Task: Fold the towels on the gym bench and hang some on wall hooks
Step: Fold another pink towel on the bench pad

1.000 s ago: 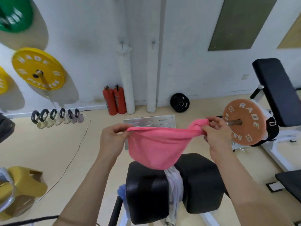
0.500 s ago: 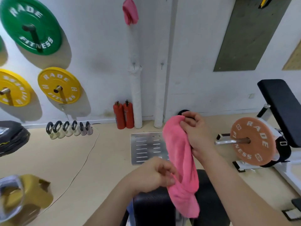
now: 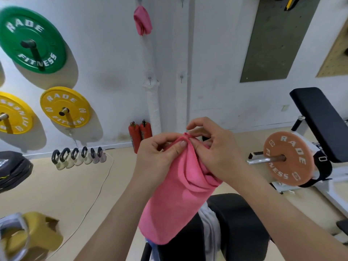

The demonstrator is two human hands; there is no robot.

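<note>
While the pink towel hangs in a long, bunched fold in front of the black padded desk, both hands hold it by its gathered top edge. The left hand has its fingers curled over the cloth, with the thumb pressing the edge from the near side. The right hand pinches a small corner at the very top between thumb and forefinger, and its other fingers are bent against the fabric. The two hands are just beside each other, almost touching. A white towel lies across the desk behind the pink one. High on the wall, a second pink towel hangs from a hook. Two bare hooks sit lower down, above the red fire extinguishers on the floor.
</note>
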